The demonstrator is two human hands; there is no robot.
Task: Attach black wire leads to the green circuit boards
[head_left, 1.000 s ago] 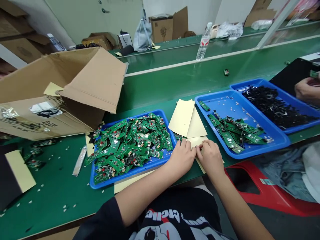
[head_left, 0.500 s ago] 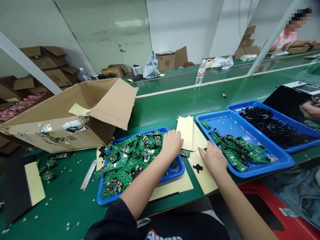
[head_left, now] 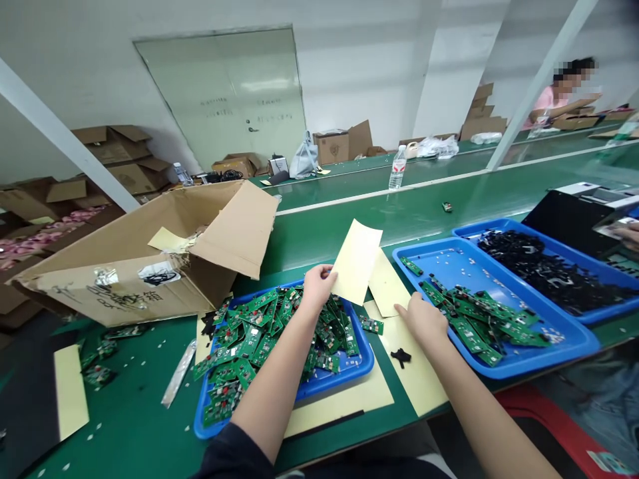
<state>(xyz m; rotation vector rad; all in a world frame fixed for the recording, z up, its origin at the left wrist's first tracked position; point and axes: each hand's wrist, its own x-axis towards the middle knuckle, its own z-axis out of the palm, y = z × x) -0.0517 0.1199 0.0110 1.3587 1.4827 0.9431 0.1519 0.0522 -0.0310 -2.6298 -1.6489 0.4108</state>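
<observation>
My left hand (head_left: 318, 286) pinches the lower left edge of a pale yellow sheet (head_left: 358, 261), raised and tilted above the far edge of a blue tray (head_left: 370, 362). That tray is heaped with green circuit boards (head_left: 249, 342). My right hand (head_left: 424, 319) is open, thumb and fingers apart, by the corner of another yellow sheet (head_left: 388, 287); whether it touches this sheet I cannot tell. Close on its right is a second blue tray (head_left: 582, 342) holding a smaller pile of circuit boards (head_left: 482, 322). A black cross-shaped piece (head_left: 401, 356) lies on yellow paper (head_left: 414, 379) below my hands.
A large open cardboard box (head_left: 124, 279) stands at left, beside loose boards (head_left: 100, 376) and a silvery strip (head_left: 178, 372). A third tray (head_left: 464, 231) at right holds black parts. A co-worker's hand (head_left: 628, 233) is beyond it. A water bottle (head_left: 398, 167) stands behind.
My left hand has moved slightly left and lifted the top yellow sheet off the stack, tilting it. My right hand stays beside the right tray. The view has tipped up a little.
</observation>
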